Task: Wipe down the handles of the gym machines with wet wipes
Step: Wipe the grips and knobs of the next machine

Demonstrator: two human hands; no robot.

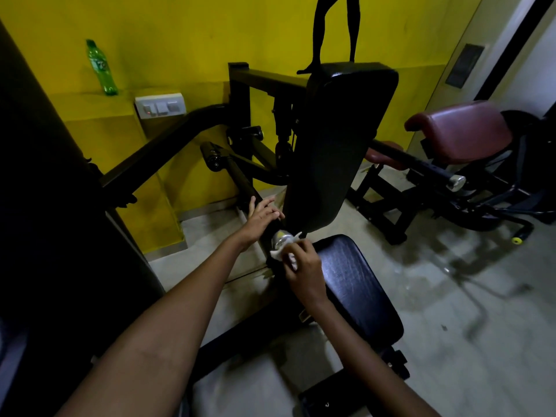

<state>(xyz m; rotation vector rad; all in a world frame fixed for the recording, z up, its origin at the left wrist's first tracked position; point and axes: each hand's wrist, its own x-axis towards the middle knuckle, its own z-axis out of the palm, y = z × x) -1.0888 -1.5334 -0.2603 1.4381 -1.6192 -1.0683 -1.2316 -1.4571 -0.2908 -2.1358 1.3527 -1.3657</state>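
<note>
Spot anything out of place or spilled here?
Only the green bottle on the yellow ledge above the switch panel: a drink left among the machines. No spill or damage visible.

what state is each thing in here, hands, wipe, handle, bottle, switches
left hand: fingers laid over the black handle, steadying it
right hand: pinching the wet wipe
wet wipe: crumpled, pressed against the handle's chrome end
handle: tilted, chrome end cap partly covered
green bottle: upright on ledge, capped
switch panel: red indicator showing

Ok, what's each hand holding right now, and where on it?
Right hand pinches the white wet wipe against the handle's chrome end cap. Left hand rests on the black handle grip just above, fingers fairly straight.
</note>
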